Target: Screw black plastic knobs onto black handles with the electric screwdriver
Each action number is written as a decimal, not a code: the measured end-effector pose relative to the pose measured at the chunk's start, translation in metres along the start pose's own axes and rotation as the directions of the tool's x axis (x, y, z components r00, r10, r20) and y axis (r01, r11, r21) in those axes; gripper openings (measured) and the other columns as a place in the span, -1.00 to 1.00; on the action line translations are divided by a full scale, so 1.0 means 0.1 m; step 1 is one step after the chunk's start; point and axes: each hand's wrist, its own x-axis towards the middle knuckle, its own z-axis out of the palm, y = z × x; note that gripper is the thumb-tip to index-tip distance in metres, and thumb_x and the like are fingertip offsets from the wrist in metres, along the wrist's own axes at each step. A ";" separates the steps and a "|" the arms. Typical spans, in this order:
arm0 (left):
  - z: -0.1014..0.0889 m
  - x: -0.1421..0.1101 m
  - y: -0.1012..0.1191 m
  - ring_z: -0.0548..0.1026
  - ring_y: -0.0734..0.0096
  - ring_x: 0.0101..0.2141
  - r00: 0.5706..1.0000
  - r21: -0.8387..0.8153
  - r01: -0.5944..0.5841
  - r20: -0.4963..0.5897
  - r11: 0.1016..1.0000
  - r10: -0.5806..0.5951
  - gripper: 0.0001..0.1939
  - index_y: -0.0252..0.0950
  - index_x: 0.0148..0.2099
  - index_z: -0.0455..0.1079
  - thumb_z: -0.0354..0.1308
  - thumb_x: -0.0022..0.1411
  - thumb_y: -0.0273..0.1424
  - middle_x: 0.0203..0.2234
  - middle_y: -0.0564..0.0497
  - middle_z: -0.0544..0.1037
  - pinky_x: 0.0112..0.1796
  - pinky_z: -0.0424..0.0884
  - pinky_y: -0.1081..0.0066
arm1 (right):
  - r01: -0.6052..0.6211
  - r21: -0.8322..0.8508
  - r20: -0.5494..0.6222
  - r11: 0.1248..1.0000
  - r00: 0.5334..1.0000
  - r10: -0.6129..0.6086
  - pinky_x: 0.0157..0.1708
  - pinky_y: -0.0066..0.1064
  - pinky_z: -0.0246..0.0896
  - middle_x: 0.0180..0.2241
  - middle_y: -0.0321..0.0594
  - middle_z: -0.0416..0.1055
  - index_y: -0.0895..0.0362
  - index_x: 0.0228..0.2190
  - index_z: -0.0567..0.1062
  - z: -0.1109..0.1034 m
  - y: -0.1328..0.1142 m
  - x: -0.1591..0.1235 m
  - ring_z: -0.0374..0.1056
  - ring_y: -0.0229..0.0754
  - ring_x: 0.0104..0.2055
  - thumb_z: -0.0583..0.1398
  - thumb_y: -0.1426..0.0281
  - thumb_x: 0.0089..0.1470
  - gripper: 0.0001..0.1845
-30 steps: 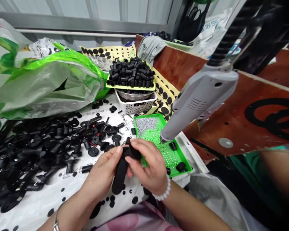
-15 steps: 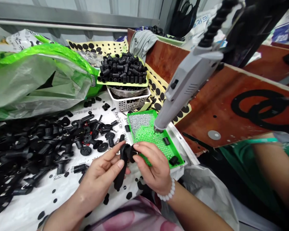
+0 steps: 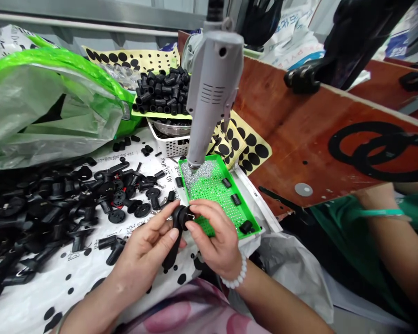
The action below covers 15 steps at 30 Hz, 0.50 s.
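My left hand (image 3: pixel 149 243) is closed around a black plastic handle piece (image 3: pixel 174 248), its long flat end pointing down toward me. A round black knob (image 3: pixel 184 216) sits at the top of this piece. With fingertips pinched at the knob's right side, my right hand (image 3: pixel 216 232) touches it near a small shiny metal bit. Just beyond the hands hangs a grey electric screwdriver (image 3: pixel 212 79), tip down over a green perforated tray (image 3: pixel 242 213). Small silvery screws (image 3: pixel 207 172) are heaped in the tray's far part, and a few short black tubes (image 3: pixel 236 199) lie in it.
Many black plastic parts (image 3: pixel 55 208) are piled on the left of the white sheet. Behind stand black tubes (image 3: pixel 163 90) on a tray above a white basket (image 3: pixel 174 147), and a green-clear plastic bag (image 3: pixel 62 116). A brown board (image 3: pixel 282 125) borders the right; a co-worker's arm (image 3: pixel 393 241) is beyond.
The screwdriver has swung left over the screws. In my hands the handle piece has turned, so the knob now faces right. Another black tube shows in the green tray.
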 end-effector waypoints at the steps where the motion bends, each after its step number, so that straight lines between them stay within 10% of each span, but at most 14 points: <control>1: 0.00 0.00 0.00 0.44 0.39 -0.44 1.000 0.010 -0.002 0.003 1.000 0.002 -0.37 -0.26 0.26 0.22 0.19 0.15 -0.26 -0.50 0.02 0.50 -0.36 0.38 0.49 | -0.001 0.018 -0.002 1.000 1.000 0.001 -0.04 -0.27 0.33 -0.13 -0.09 0.42 0.13 -0.12 0.40 0.00 0.01 0.00 0.35 -0.17 -0.04 0.16 0.55 0.09 -0.72; 7: 0.05 0.04 -0.05 0.43 0.45 -0.42 0.999 0.121 -0.044 0.012 0.992 0.043 -0.42 -0.19 0.25 0.23 0.17 0.19 -0.29 -0.48 0.07 0.49 -0.34 0.39 0.54 | -0.216 0.223 -0.074 0.951 0.969 0.237 -0.09 -0.29 0.34 -0.23 -0.17 0.42 0.11 -0.29 0.45 0.01 0.06 -0.04 0.38 -0.20 -0.11 0.18 0.53 0.10 -0.88; 12: 0.09 0.08 -0.05 0.46 0.46 -0.34 0.999 0.090 -0.020 0.031 0.996 0.017 -0.45 -0.25 0.24 0.24 0.12 0.22 -0.28 -0.39 0.05 0.52 -0.23 0.41 0.53 | -0.107 0.125 -0.106 0.986 0.987 0.121 -0.09 -0.30 0.31 -0.21 -0.15 0.42 0.13 -0.26 0.46 0.01 0.07 -0.07 0.37 -0.20 -0.11 0.19 0.58 0.06 -0.81; 15: 0.10 0.09 -0.04 0.45 0.49 -0.40 0.999 0.118 -0.023 0.031 0.993 0.020 -0.41 -0.24 0.28 0.17 0.12 0.23 -0.28 -0.44 0.07 0.52 -0.29 0.40 0.57 | -0.226 0.241 -0.079 0.944 0.965 0.251 -0.13 -0.33 0.34 -0.24 -0.18 0.43 0.12 -0.32 0.47 -0.01 0.09 -0.04 0.40 -0.21 -0.15 0.21 0.54 0.06 -0.88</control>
